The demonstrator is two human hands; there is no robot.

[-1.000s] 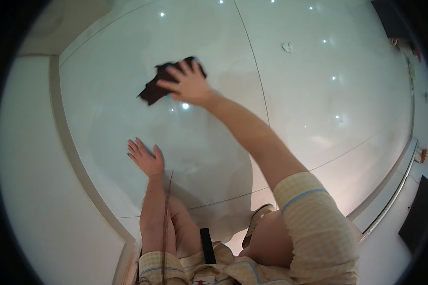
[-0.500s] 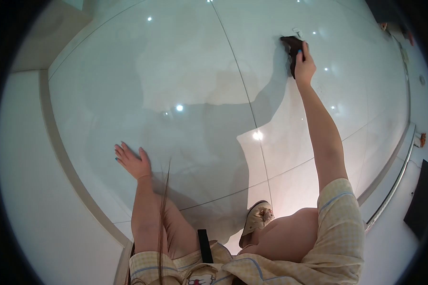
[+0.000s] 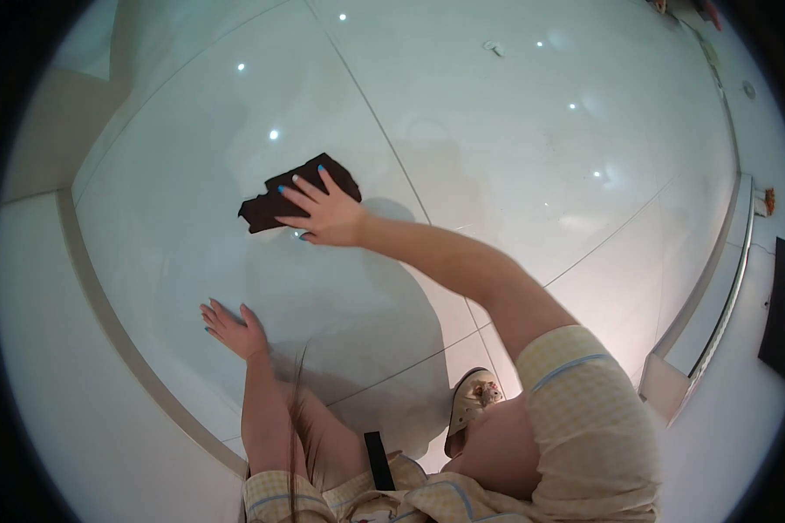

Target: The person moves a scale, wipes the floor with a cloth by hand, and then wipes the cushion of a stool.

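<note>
A: Right hand?
B: Spread open, laid flat on dark cloth; cloth on floor, nearer its left edge than its right.
A: Left hand?
B: Open, fingers slightly parted, gripping nothing; palm down near that edge.

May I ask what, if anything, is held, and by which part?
Nothing appears grasped: the right grip lies spread on the dark cloth at its near edge; the left grip rests on the floor.

right hand palm-down, seemingly flat
</note>
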